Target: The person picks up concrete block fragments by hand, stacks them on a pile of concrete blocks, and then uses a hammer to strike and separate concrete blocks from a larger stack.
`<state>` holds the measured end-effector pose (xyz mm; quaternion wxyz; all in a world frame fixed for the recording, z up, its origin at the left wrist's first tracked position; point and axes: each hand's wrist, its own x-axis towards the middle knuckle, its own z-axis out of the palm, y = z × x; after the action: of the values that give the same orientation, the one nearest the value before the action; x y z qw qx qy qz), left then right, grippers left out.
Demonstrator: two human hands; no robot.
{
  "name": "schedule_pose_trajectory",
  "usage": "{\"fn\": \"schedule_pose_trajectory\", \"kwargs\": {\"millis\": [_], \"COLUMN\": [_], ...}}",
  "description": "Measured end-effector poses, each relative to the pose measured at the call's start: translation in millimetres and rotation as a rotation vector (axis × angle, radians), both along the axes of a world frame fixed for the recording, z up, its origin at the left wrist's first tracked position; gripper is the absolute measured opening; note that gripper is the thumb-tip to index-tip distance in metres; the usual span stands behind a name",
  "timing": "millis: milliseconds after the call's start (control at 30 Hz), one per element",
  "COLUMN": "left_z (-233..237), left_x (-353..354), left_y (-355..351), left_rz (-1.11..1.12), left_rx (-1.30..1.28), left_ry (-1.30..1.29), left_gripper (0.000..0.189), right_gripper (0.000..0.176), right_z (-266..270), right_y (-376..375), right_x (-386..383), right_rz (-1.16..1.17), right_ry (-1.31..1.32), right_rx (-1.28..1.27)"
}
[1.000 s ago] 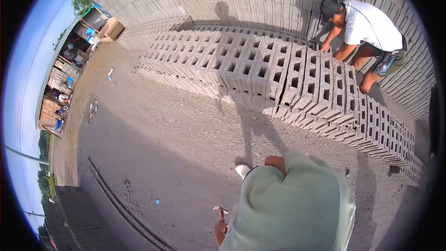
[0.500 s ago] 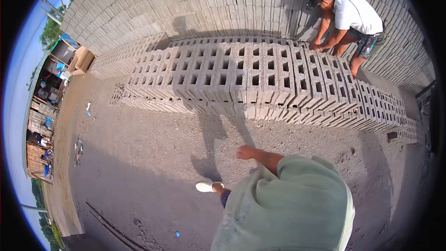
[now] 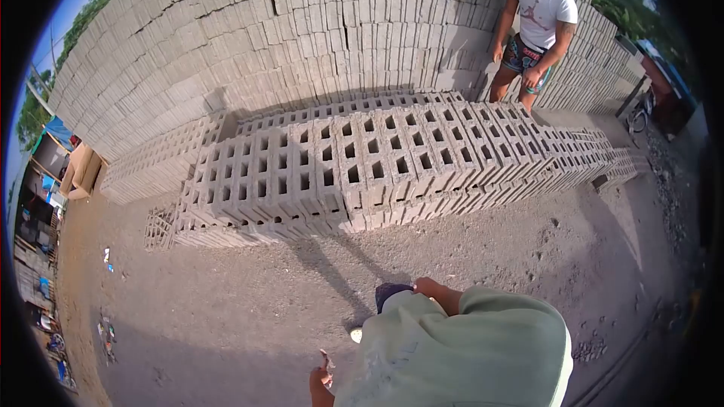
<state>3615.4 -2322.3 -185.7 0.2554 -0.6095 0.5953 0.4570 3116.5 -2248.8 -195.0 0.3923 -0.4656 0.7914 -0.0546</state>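
One hand shows: the left hand (image 3: 320,384), low at the bottom edge, just beside the green shirt (image 3: 467,354). Its grip is too small to tell if it is spread or pressed together. The right hand is out of sight. A knee (image 3: 437,294) and a white shoe (image 3: 355,335) are over the dirt ground (image 3: 249,294). The blocks (image 3: 362,166) lie in rows well apart from the hand, below a tall wall (image 3: 302,30). Another person (image 3: 537,22) stands by that wall.

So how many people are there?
2. A person in a pale green shirt at the bottom, another person in a white T-shirt top right by the grey block wall. Others may be hidden.
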Motion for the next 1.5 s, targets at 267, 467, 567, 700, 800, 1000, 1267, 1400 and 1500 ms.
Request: {"fn": "schedule_pose_trajectory", "kwargs": {"millis": [267,467,567,700,800,1000,1267,1400,1500], "left_z": [-7,193,205,266,268,218,220,198,197], "left_x": [41,-12,-10,4,24,74,108,104,89], "left_y": [-155,-213,-253,-329,-379,-442,-520,-573,-595], "left_rz": [0.799,0.983,1.017,1.033,0.965,0.739,0.516,0.207,0.129], "left_rx": [-0.565,-1.002,-1.335,-0.978,-1.01,-0.863,-0.489,-0.61,-0.614], "left_ry": [0.323,0.502,0.732,0.83,0.839,0.726,0.55,0.547,0.571], "left_gripper": [0.045,0.058,0.053,0.046,0.035,0.03,0.029,0.034,0.033], "right_gripper": [0.039,0.036,0.032,0.023,0.022,0.027,0.033,0.028,0.033], "right_z": [-5,-49,-1,21,17,-16,-17,-25,-30], "right_y": [-69,-173,-253,-348,-399,-386,-322,-353,-415], "right_x": [27,32,47,76,102,192,294,299,299], "right_rz": [0.009,0.372,0.63,0.191,-0.078,-0.251,0.26,-0.177,0.094], "right_ry": [-0.09,-0.078,-0.066,-0.077,-0.378,-0.388,0.049,-0.238,-0.024], "right_rx": [0.043,0.101,0.105,-0.216,-0.313,-0.233,-0.025,0.078,-0.027]}}
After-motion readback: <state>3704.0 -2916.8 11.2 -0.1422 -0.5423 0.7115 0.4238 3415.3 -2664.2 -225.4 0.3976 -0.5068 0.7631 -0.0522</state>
